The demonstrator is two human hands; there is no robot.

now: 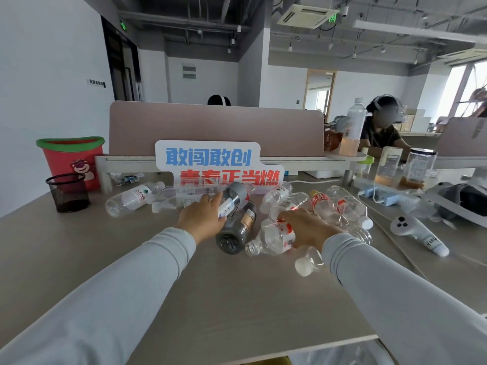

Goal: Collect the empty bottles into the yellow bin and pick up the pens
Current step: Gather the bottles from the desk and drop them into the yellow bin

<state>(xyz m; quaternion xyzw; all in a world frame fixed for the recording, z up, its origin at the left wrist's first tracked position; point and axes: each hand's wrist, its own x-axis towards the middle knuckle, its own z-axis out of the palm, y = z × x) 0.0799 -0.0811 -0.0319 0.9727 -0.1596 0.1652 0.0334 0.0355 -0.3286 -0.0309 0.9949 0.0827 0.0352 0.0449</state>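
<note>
single head-mounted wide-angle view, taken from above the near edge of the desk (237, 299) and directed forward and slightly downward. both sleeved forearms are seen reaching away from the lens, near it. the bottle pile (290, 214) lies at mid-distance; the pink divider (216, 127) and ceiling are included beyond. edges are bowed by lens distortion.

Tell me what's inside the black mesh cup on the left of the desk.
The black mesh cup looks empty: through the mesh only a dark bottom shows, no pens sticking out. Its very bottom is too dim to rule out something small. A red bin stands behind it.
</note>
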